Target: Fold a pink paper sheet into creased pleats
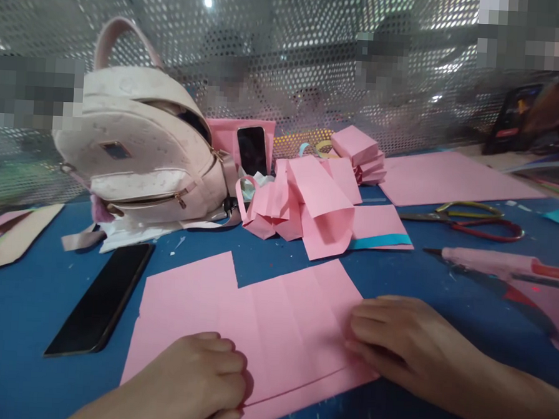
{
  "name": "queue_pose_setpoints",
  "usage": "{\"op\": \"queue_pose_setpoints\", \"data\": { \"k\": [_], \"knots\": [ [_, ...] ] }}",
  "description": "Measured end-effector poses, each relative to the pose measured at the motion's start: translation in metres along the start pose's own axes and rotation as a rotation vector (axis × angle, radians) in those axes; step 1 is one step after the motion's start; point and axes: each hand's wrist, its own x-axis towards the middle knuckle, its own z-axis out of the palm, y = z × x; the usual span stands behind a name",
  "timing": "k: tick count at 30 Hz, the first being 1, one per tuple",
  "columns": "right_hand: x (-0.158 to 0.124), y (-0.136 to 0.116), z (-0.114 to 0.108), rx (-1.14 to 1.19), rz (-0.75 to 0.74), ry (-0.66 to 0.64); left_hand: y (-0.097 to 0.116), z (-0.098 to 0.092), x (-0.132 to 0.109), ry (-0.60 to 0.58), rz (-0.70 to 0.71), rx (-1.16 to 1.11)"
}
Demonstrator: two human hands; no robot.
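A creased pink paper sheet (259, 321) lies flat on the blue table (20, 327) in front of me. My left hand (196, 377) rests on its near left part, fingers curled into a loose fist with the knuckles pressing the paper. My right hand (404, 341) lies on the sheet's right edge, fingers stretched flat and close together, pressing down on the fold there. Neither hand lifts the sheet.
A black phone (101, 300) lies to the left. A pale pink backpack (141, 158) stands behind, beside a second phone (252, 150) and a heap of folded pink paper (308, 201). Scissors (471, 219) and a pink glue gun (501, 265) lie at the right. A perforated metal screen closes the back.
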Motion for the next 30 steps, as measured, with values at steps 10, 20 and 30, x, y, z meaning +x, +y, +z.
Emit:
{"op": "queue_pose_setpoints", "data": {
  "k": [10, 20, 30],
  "knots": [
    [0.001, 0.005, 0.005, -0.079, -0.034, 0.033, 0.004, -0.001, 0.001, 0.028, 0.004, 0.088],
    [0.003, -0.001, 0.001, -0.097, 0.004, -0.034, 0.034, -0.016, 0.009, 0.062, -0.115, 0.343],
    [0.002, -0.003, 0.002, -0.064, 0.030, -0.057, 0.061, 0.055, 0.025, 0.534, 0.151, 0.790]
  ]
}}
